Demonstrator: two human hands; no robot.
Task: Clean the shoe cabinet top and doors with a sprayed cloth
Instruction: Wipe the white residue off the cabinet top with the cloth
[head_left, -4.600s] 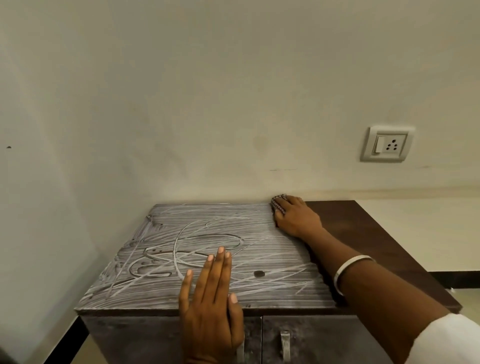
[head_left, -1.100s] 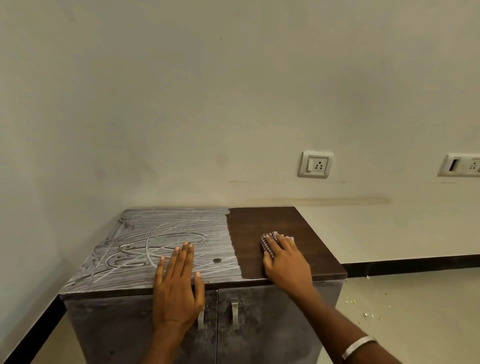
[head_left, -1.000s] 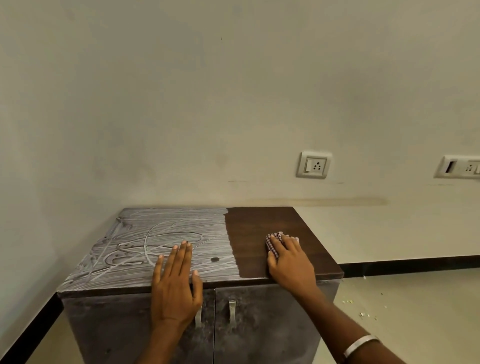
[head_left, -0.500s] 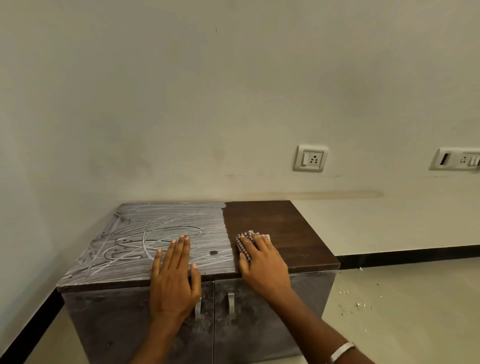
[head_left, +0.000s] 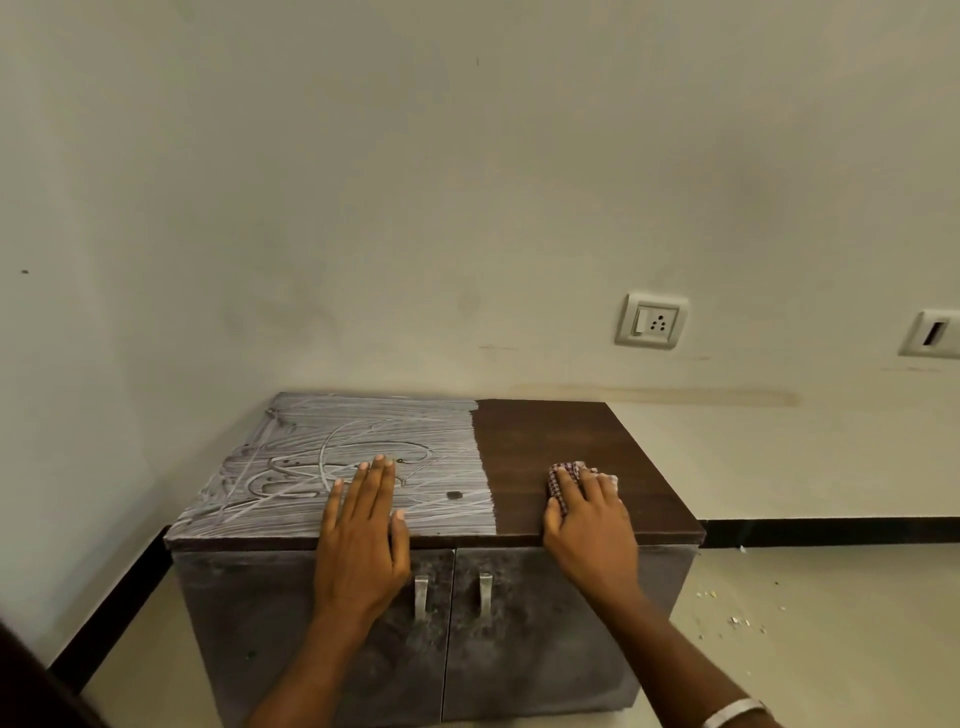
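two hands are on the shoe cabinet top (head_left: 571, 436) as i look down from the head view. my left hand (head_left: 363, 535) lies flat and open, fingers together and pointing at the wall (head_left: 363, 182), palm over the front edge on the dusty grey half. my right hand (head_left: 587, 525) presses down on a small checked cloth (head_left: 563, 475), fingers spread over it so only its far and left edges peek out; it is pinned under the palm and fingers, though i cannot tell whether the fingers curl around it. the cloth sits on the right half of the top, near the front edge, where the surface shows dark brown wood grain. the left half is coated pale grey with swirled finger lines and one small dark spot (head_left: 454, 495) just right of my left hand. a straight boundary between grey and brown runs front to back between my hands. below, the two doors (head_left: 545, 623) are shut and look smudged grey, each with a metal handle (head_left: 485, 592) near the centre seam. a bangle (head_left: 735, 712) circles my right wrist. a wall socket (head_left: 652, 320) sits above and right of the cabinet, and crumbs (head_left: 737, 618) dot the floor (head_left: 831, 623) to the right.
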